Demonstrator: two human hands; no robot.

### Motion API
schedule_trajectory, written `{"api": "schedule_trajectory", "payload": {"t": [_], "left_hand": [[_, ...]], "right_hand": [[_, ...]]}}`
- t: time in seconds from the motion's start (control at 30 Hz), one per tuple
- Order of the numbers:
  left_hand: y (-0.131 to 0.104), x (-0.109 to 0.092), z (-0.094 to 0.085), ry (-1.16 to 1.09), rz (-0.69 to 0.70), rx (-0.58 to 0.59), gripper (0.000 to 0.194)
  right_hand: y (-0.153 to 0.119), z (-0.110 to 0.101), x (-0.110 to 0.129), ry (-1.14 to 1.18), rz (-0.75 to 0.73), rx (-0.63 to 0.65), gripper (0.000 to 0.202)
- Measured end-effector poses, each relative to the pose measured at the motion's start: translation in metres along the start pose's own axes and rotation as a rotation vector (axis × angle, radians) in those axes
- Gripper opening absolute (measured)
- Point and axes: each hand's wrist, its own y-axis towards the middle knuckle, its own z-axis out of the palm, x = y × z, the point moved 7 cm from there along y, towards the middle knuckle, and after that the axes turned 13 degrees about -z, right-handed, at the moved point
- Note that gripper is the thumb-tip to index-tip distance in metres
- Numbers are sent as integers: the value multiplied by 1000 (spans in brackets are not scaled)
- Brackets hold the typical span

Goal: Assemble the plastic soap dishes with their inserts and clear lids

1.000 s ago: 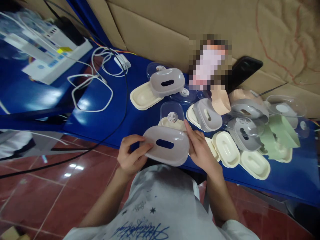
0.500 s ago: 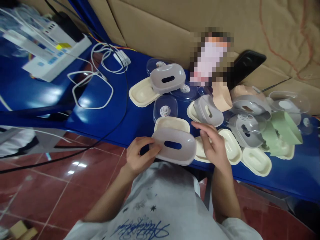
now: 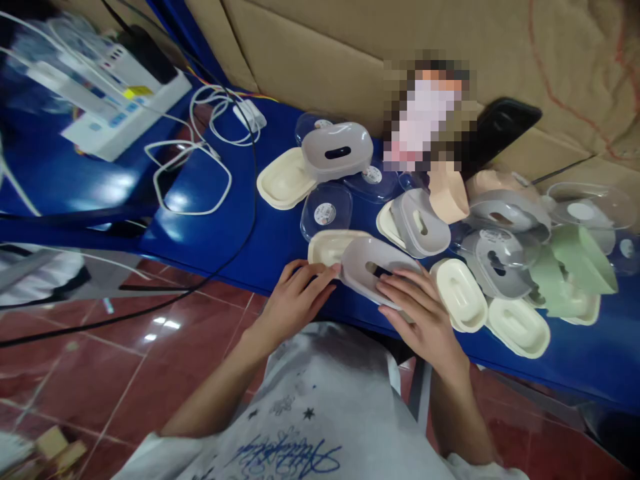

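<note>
My right hand (image 3: pixel 420 313) lies over the right end of a grey oval plastic shell with a slot (image 3: pixel 357 263), fingers across its top and thumb low at its near side. At the shell's left end is my left hand (image 3: pixel 303 293), fingers stretched out and fingertips at its edge. The shell is tilted, and partly covers a cream oval tray (image 3: pixel 325 245) behind it. Just beyond that tray lies a clear plastic lid with a round label (image 3: pixel 327 213). Right of my right hand sits another cream tray (image 3: pixel 459 293).
Another grey shell (image 3: pixel 336 148) leans on a cream tray at the back. Grey, peach (image 3: pixel 449 193) and green pieces (image 3: pixel 583 267) crowd the right side. A blurred-out phone-like shape, a black phone (image 3: pixel 505 130), white cables (image 3: pixel 193 210) and a power strip (image 3: pixel 127 113) are farther off.
The grey shell has moved right and turned, its right end now lower. My right hand has come down onto it. My left hand has shifted from gripping its left end to resting at the edge.
</note>
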Motion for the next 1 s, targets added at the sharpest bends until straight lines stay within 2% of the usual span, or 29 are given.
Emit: {"api": "schedule_trajectory", "payload": {"t": [0.13, 0.23, 0.4, 0.57, 0.73, 0.83, 0.93, 1.0], "left_hand": [[-15, 3, -5, -106, 16, -50, 69], [-16, 5, -9, -88, -18, -103, 72], [-6, 18, -12, -65, -100, -36, 83], [-1, 20, -13, 21, -36, 106, 68], [-1, 17, -22, 100, 51, 133, 49], [18, 18, -33, 26, 55, 74, 46], [61, 31, -47, 41, -83, -66, 42], [93, 39, -48, 148, -187, -72, 46]], "right_hand": [[-1, 7, -3, -18, 21, 60, 42], [6, 18, -1, 12, 17, 97, 39], [23, 37, 9, -14, -23, 144, 37], [24, 59, 19, -138, -65, 256, 40], [16, 67, 20, -229, -70, 292, 50], [19, 62, 18, -220, -74, 259, 39], [23, 47, 19, -207, -99, 147, 34], [23, 35, 20, -209, -117, 54, 33]]}}
